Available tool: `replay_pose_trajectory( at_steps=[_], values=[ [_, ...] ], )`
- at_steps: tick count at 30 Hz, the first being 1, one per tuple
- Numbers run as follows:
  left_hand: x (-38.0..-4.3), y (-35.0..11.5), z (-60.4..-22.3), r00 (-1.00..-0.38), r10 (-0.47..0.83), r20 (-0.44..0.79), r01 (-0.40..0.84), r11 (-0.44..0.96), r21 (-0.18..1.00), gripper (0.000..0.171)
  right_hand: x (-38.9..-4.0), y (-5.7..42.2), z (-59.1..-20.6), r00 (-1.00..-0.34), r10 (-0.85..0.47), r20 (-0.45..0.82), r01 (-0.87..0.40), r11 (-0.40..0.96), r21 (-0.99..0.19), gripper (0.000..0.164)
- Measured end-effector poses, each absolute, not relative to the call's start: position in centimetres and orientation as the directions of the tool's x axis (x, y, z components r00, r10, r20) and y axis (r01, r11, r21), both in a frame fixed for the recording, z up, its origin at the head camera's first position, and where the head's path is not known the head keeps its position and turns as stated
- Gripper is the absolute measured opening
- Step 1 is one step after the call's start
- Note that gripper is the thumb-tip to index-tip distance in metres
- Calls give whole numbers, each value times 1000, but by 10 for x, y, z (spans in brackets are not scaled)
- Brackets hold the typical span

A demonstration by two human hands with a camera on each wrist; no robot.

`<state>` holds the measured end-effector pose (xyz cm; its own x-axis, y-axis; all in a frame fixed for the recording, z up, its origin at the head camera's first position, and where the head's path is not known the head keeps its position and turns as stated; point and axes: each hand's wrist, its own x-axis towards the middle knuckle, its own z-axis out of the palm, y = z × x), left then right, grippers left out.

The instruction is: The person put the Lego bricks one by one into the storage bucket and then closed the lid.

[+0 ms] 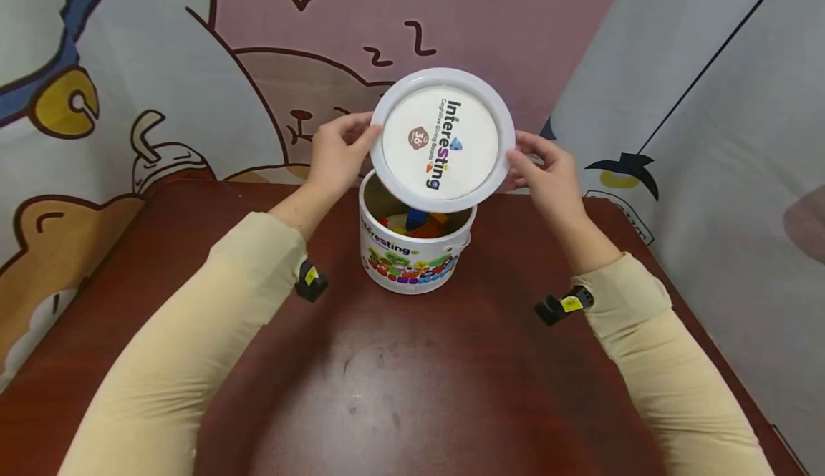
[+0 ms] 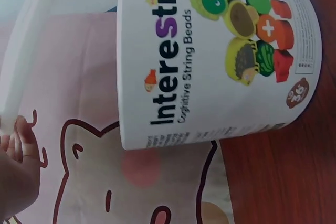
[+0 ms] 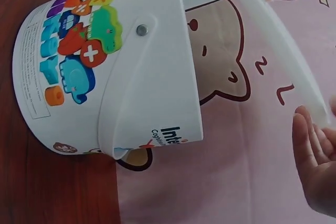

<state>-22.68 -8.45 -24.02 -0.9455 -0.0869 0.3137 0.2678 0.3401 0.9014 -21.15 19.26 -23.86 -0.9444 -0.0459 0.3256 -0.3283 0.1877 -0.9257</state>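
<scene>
Both hands hold a round white lid printed "Interesting" above a white bucket. My left hand pinches the lid's left rim, thumb on top and fingers beneath. On the opposite rim my right hand grips the same way. The lid is tilted and overlaps the bucket's far part in the head view. Colourful pieces, among them blue, red and orange ones, lie inside the bucket, partly hidden by the lid. In the right wrist view, the bucket's white handle hangs down its side.
The bucket stands on a dark reddish-brown table near its back edge. Behind the table hangs a cartoon-printed cloth. Black wrist cameras sit at both cuffs.
</scene>
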Motion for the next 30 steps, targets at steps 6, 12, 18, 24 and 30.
replay_pose_trajectory(
  at_steps=[6,12,18,24,30],
  values=[
    [-224,-87,-245,-978,-44,206,169,418,893,37,-219,192,-243,-987,-37,156,-160,172,-972,38],
    [-223,-89,-250,-988,-14,151,117,566,816,40,-227,188,-255,-997,-65,43,-60,276,-959,43],
    [-228,-91,-263,-995,-4,99,74,633,771,41,-234,185,-272,-995,-91,-40,9,321,-947,45],
    [-232,-90,-279,-997,3,79,61,662,747,39,-238,184,-281,-991,-81,-110,78,331,-941,45],
    [-230,-92,-285,-999,8,51,43,670,741,40,-241,183,-285,-981,-106,-163,117,349,-930,47]
  ],
)
